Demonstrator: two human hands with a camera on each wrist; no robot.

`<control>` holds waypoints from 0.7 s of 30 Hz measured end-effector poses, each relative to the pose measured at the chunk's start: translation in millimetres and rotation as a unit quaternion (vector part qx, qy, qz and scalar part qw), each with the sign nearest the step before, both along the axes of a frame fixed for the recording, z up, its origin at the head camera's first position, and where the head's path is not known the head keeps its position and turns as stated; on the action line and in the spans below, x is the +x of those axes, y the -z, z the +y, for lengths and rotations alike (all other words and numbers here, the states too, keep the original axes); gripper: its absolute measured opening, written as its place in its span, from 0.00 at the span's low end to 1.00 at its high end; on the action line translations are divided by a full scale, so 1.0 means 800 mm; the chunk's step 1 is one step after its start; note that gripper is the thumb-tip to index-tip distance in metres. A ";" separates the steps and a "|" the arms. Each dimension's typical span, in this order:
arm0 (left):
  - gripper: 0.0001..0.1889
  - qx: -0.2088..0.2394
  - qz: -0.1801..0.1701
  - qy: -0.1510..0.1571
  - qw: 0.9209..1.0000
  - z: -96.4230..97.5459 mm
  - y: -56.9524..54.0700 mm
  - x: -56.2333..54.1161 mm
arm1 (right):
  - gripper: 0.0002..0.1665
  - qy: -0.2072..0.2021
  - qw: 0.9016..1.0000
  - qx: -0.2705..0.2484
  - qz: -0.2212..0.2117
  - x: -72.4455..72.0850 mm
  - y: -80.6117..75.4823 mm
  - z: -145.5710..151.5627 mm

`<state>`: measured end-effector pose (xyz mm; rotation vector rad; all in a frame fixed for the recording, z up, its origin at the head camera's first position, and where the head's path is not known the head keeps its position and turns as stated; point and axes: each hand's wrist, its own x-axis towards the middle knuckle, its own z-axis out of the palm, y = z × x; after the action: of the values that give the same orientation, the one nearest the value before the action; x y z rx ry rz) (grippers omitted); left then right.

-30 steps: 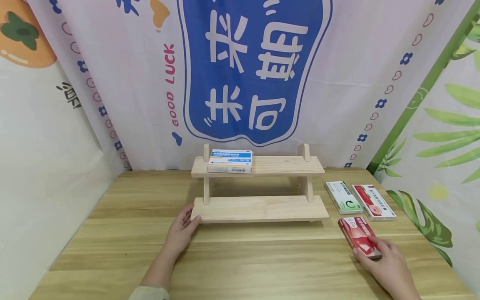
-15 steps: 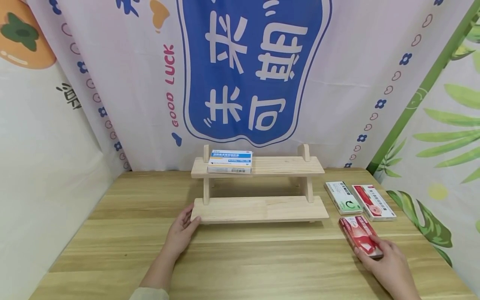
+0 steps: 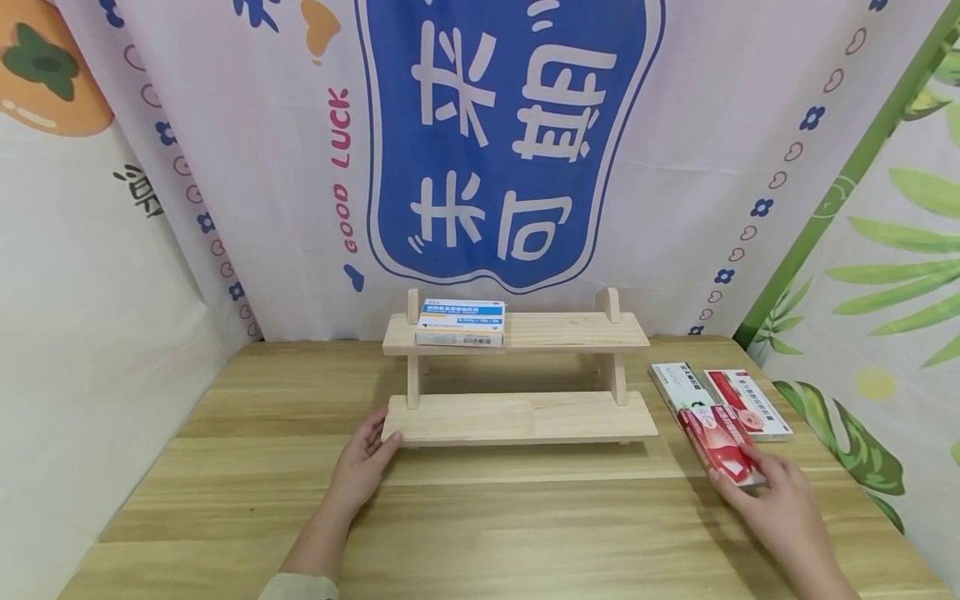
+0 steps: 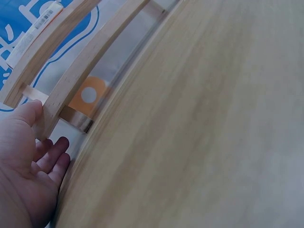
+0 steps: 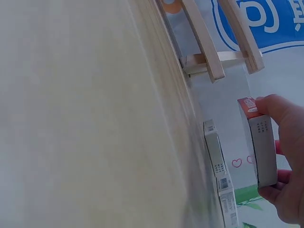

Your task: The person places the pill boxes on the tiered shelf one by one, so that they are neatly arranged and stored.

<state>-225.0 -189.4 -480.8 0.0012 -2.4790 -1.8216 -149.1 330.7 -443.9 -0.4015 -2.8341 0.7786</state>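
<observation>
My left hand (image 3: 360, 467) holds the left end of the lower board of a two-tier wooden shelf (image 3: 517, 417). In the left wrist view the thumb (image 4: 29, 111) lies against the board and the other fingers are curled beneath it. At the right, my right hand (image 3: 780, 504) grips a red medicine box (image 3: 722, 446) between thumb and fingers. The right wrist view shows this box raised off the table, its narrow side (image 5: 264, 154) facing the camera. In the head view it overlaps the near end of a white and green medicine box (image 3: 678, 385).
A red and white medicine box (image 3: 750, 404) lies on the table (image 3: 517, 533) beside the green one. On the upper board's left part rests a blue and white medicine box (image 3: 461, 323). A printed curtain (image 3: 675, 167) hangs right behind the shelf.
The right hand has lifted the red medicine box and carried it slightly away from me, over the edge of the green one. The left hand and the shelf stay where they were.
</observation>
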 end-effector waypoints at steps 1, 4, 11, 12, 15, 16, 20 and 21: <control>0.32 0.000 0.000 0.000 1.000 0.000 0.000 0.000 | 0.53 -0.002 1.000 -0.003 0.003 -0.001 -0.003 -0.001; 0.32 0.000 -0.001 0.002 1.000 -0.001 0.000 -0.001 | 0.52 -0.007 1.000 -0.006 0.014 -0.006 -0.013 -0.006; 0.32 0.002 -0.004 0.006 1.000 -0.001 -0.002 0.000 | 0.49 -0.026 0.998 -0.003 0.052 -0.026 -0.041 -0.012; 0.32 0.003 -0.005 0.005 1.000 -0.001 -0.002 0.000 | 0.49 -0.028 0.998 -0.002 0.059 -0.029 -0.045 -0.012; 0.32 0.003 -0.007 0.005 1.000 -0.001 -0.002 0.000 | 0.48 -0.038 0.996 0.004 0.075 -0.038 -0.057 -0.013; 0.32 0.003 -0.007 0.005 1.000 -0.001 -0.002 0.000 | 0.47 -0.041 0.996 0.007 0.081 -0.041 -0.060 -0.013; 0.33 0.006 -0.006 0.007 1.000 -0.001 -0.002 0.000 | 0.46 -0.049 0.994 0.017 0.097 -0.052 -0.075 -0.018; 0.33 0.006 -0.005 0.007 1.000 -0.001 -0.001 0.000 | 0.46 -0.050 0.994 0.019 0.098 -0.055 -0.078 -0.020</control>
<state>-224.8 -190.3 -479.8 -0.0061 -2.4818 -1.8465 -193.1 315.1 -381.2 -0.1680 -2.6965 0.7376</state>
